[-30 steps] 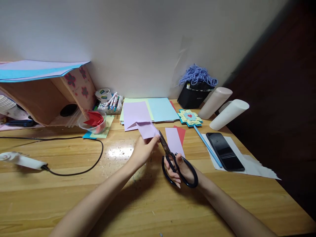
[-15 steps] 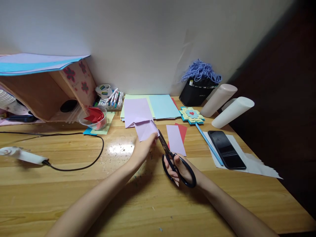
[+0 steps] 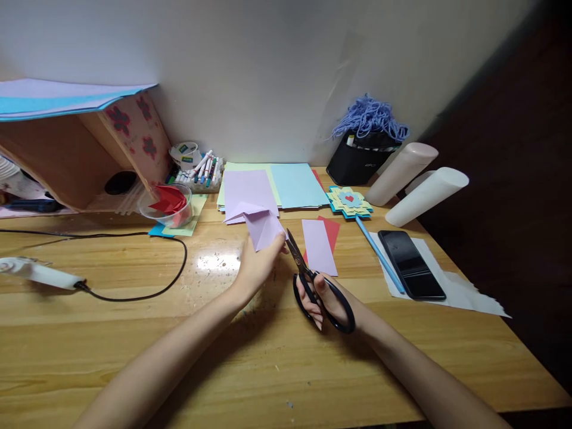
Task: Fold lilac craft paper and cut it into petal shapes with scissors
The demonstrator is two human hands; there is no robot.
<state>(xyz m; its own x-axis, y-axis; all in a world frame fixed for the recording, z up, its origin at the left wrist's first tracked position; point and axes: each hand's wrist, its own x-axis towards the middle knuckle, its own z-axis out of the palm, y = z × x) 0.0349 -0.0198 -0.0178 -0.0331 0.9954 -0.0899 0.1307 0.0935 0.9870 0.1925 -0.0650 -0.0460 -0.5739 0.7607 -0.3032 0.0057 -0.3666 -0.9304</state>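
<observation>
My left hand [image 3: 263,259] pinches a folded sheet of lilac paper [image 3: 262,228] near its right edge, holding it just above the table. My right hand [image 3: 322,301] has its thumb and fingers through the black handles of a pair of scissors [image 3: 298,256]. The blades point up and to the left, slightly parted, with their tips beside the paper's right edge; whether they touch it I cannot tell. Right of the blades, a lilac paper strip [image 3: 319,245] lies over a red piece of paper [image 3: 331,233].
Behind my hands lies a stack of coloured paper [image 3: 295,185]. At the right are a layered paper flower [image 3: 349,201], a blue pen [image 3: 379,256], a phone [image 3: 411,265] and two bottles [image 3: 426,196]. A white corded tool [image 3: 49,274], a plastic bowl [image 3: 185,208] and markers [image 3: 206,170] are at left.
The folded lilac paper has turned slightly in my left hand, and the scissor tips now stand a little apart from its edge. The view has tilted slightly.
</observation>
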